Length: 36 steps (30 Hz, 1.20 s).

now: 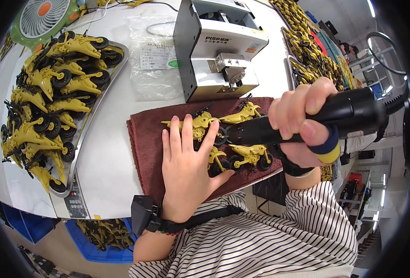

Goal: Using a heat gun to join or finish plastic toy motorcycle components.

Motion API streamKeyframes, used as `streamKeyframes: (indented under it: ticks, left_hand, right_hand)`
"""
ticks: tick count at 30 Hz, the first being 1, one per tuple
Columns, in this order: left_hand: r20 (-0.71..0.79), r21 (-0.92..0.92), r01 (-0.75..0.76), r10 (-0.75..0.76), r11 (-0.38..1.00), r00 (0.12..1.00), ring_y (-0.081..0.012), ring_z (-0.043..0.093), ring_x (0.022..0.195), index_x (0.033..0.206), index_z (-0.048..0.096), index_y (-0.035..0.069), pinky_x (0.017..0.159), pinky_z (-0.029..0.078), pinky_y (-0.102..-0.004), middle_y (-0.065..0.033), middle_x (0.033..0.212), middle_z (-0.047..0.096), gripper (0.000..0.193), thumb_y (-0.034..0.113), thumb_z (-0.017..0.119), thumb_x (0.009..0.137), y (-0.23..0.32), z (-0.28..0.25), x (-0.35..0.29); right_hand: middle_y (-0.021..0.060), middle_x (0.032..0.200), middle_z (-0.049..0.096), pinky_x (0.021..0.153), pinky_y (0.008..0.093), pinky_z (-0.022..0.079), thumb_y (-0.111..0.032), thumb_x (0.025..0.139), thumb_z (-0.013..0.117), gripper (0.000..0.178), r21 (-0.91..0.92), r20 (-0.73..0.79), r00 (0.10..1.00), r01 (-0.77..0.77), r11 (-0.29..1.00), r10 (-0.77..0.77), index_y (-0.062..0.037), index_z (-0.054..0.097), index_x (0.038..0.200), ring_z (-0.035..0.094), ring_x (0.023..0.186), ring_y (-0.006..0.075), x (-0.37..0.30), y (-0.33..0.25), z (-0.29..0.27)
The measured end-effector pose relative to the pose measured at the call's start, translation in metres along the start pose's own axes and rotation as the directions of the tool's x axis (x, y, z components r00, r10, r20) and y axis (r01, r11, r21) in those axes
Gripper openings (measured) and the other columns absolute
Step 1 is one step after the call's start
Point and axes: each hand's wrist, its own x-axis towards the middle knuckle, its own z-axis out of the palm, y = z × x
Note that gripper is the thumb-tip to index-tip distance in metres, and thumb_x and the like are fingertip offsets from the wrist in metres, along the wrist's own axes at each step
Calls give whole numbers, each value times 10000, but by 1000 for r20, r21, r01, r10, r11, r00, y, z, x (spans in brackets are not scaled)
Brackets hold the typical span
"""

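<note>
Several yellow toy motorcycles (250, 155) with black wheels lie on their sides on a folded maroon towel (147, 139). My left hand (186, 160) rests over the ones on the left, fingers spread and laid flat across them. In my closed right hand (302, 116) is a black electric screwdriver (349, 109), held nearly level. Its tip end reaches a black wheel (221, 135) near my left index finger; the bit itself cannot be made out. Another yellow toy motorcycle (242, 113) lies just beyond the screwdriver. My left palm partly hides the toys beneath it.
A silver and black screw-feeding machine (223, 51) stands behind the towel. To the left, a metal tray (117, 51) is heaped with toy motorcycles, beside a green fan (45, 16). A clear plastic bag (154, 60) lies between. More toys fill trays (302, 53) at right and a blue bin (93, 255) below.
</note>
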Motion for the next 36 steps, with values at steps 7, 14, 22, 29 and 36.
streamKeyframes:
  ticks: [7, 14, 22, 29, 36]
  left_hand:
    - [4, 20, 11, -11, 1000, 1000, -432, 306, 1241, 1307, 450, 233, 1007, 278, -552, -209, 1303, 373, 887, 448, 792, 517, 4, -1, 2]
    - [9, 25, 12, -12, 1000, 1000, -428, 300, 1250, 1306, 453, 230, 1008, 277, -555, -208, 1309, 372, 882, 458, 787, 522, 4, -1, 2]
    - [22, 36, 21, -21, 999, 1000, -413, 298, 1262, 1312, 453, 251, 999, 260, -588, -190, 1328, 367, 874, 475, 779, 533, 3, -2, 1]
    - [16, 22, 37, -37, 999, 999, -406, 286, 1272, 1315, 458, 238, 1019, 217, -594, -191, 1331, 369, 859, 456, 770, 545, 8, 0, 2]
    - [52, 121, 27, -33, 992, 998, -454, 233, 1293, 1335, 428, 142, 1031, 200, -582, -297, 1344, 307, 901, 454, 762, 558, 19, 0, 5]
  right_hand:
    - [21, 639, 487, 574, 300, 409, -91, 736, 697, 292, -70, -71, 997, -49, 996, 44, -94, 436, 867, 486, 541, 144, -9, 13, 6]
    - [3, 620, 504, 564, 280, 429, -108, 721, 734, 318, -143, 15, 999, -38, 989, 41, -106, 446, 855, 516, 549, 134, -11, 13, 6]
    - [11, 622, 502, 554, 284, 418, -57, 696, 707, 306, -47, 99, 995, 36, 998, -32, -93, 443, 849, 500, 525, 143, -7, 9, 1]
    - [4, 683, 483, 564, 279, 370, -24, 642, 555, 229, 105, 176, 940, 278, 955, -293, -96, 430, 820, 462, 542, 100, 14, -38, -27]
    - [40, 718, 416, 670, 319, 331, -65, 715, 504, 142, -118, 23, 947, 321, 940, -320, -48, 461, 849, 414, 644, 151, 60, -35, -30]
